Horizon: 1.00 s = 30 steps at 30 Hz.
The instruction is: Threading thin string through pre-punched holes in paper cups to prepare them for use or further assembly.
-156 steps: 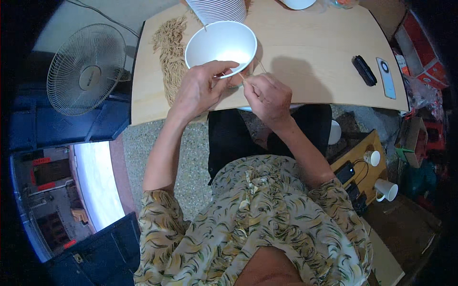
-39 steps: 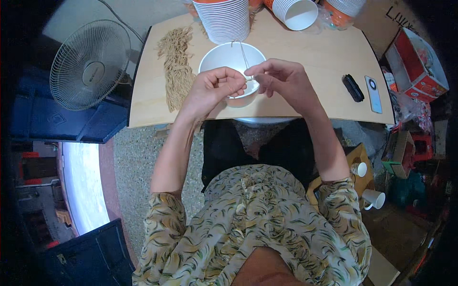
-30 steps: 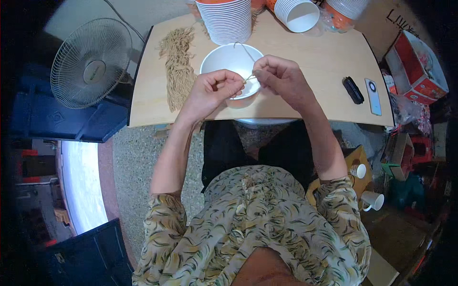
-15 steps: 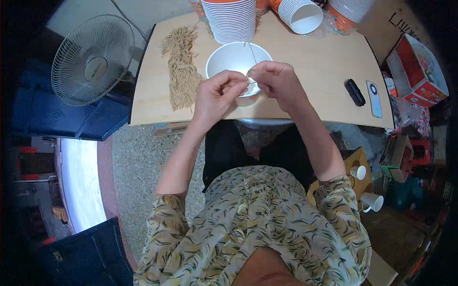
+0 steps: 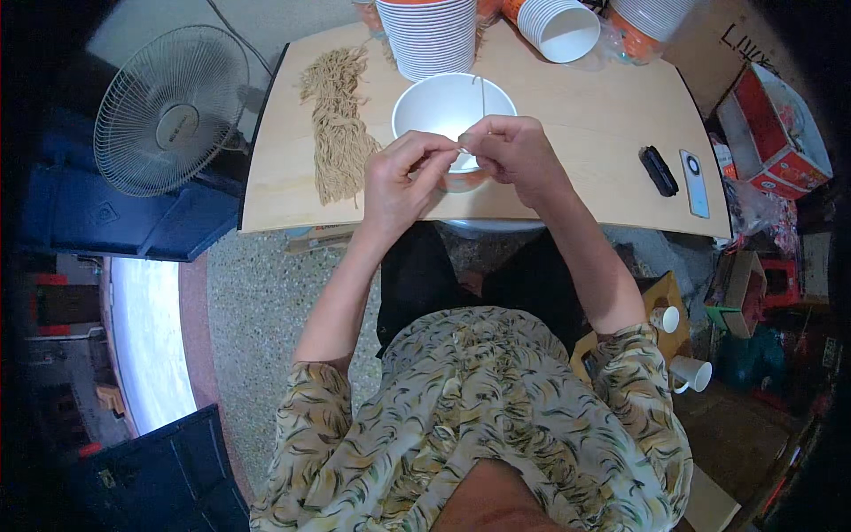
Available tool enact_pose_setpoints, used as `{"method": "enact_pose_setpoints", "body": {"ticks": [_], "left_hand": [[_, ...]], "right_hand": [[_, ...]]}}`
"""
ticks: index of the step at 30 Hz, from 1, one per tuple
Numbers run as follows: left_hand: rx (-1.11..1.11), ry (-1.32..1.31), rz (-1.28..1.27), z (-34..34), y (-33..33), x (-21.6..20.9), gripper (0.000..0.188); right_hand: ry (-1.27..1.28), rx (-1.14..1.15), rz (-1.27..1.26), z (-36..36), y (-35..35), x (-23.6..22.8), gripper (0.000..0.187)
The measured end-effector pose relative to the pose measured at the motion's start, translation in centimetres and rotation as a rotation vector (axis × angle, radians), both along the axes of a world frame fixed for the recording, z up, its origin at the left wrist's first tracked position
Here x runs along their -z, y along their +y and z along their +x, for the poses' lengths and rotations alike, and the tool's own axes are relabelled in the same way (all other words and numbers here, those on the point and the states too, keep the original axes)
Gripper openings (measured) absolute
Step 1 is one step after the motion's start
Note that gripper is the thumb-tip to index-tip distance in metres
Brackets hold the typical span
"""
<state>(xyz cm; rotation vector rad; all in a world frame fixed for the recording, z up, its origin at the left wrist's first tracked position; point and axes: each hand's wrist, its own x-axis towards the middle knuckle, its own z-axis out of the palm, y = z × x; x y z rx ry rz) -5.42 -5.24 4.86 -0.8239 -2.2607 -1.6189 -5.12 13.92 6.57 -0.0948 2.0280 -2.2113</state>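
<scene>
Over the near rim of a white paper tub (image 5: 424, 111), my left hand (image 5: 397, 182) and my right hand (image 5: 521, 161) meet with thumbs and fingers pinched. Both grip a thin tan cord, most of it hidden by the fingers. One end of the cord (image 5: 483, 97) sticks up beyond my right hand, across the tub's opening, and bends over at its tip. Left of the tub, a long bundle of tan cords (image 5: 341, 155) lies on the table, close to my left hand.
Behind the tub rises a tall stack of white tubs (image 5: 430, 40); another stack (image 5: 558, 34) lies on its side. A black case (image 5: 659, 171) and a phone (image 5: 695, 183) rest at the table's right. A fan (image 5: 177, 115) stands left; a red box (image 5: 780, 133) sits right.
My fingertips have come closer together around the cord. The cord's upright end has swung right, and the tub sits slightly further right.
</scene>
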Motion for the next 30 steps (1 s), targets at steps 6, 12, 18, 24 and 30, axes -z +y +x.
{"method": "enact_pose_setpoints", "body": {"ticks": [6, 12, 18, 24, 30], "left_hand": [[0.055, -0.32, 0.169, -0.7, -0.7, -0.6, 0.01], [0.121, -0.786, 0.414, -1.4, -1.1, -1.7, 0.017], [0.101, -0.735, 0.403, -1.2, -0.7, -1.1, 0.015], [0.116, -0.739, 0.455, -0.9, 0.0, -1.2, 0.014], [0.102, -0.771, 0.448, -0.8, 0.2, -1.5, 0.014]], "right_hand": [[0.018, 0.092, 0.004, 0.1, -0.3, -0.6, 0.014], [0.631, 0.395, 0.533, 2.0, -1.1, 0.8, 0.013], [0.648, 0.368, 0.54, 2.4, -2.5, 1.5, 0.012], [0.634, 0.363, 0.584, 2.0, -2.0, 2.1, 0.012], [0.458, 0.352, 0.46, 2.2, -2.0, 2.1, 0.012]]}}
